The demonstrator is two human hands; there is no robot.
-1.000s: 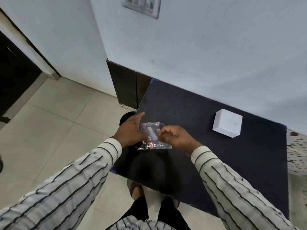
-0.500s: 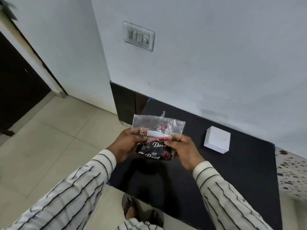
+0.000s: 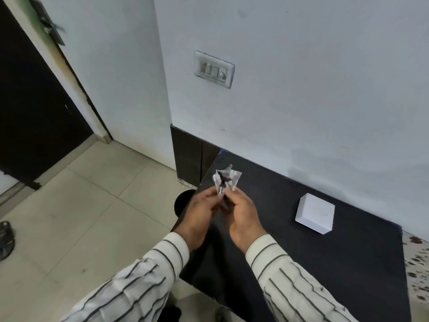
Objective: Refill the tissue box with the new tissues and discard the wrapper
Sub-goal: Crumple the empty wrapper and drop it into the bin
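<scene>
A clear plastic wrapper (image 3: 226,180) with black and red print sticks up crumpled from between my two hands, held above the left edge of the black table (image 3: 301,256). My left hand (image 3: 199,210) and my right hand (image 3: 243,212) both pinch its lower part, fingers close together. A white square tissue box (image 3: 315,213) rests on the table to the right of my hands, well apart from them. Its lid is closed and no tissues show.
A round black object (image 3: 182,202) stands on the tiled floor just left of the table, partly hidden by my left hand. The white wall with a switch plate (image 3: 214,69) rises behind the table. A dark doorway (image 3: 27,101) is at left, a sandal (image 3: 5,238) at the floor's left edge.
The wrapper was spread flat between my hands half a second ago; now it is squeezed into a narrow crumple. My hands have come closer together and the view has tilted up.
</scene>
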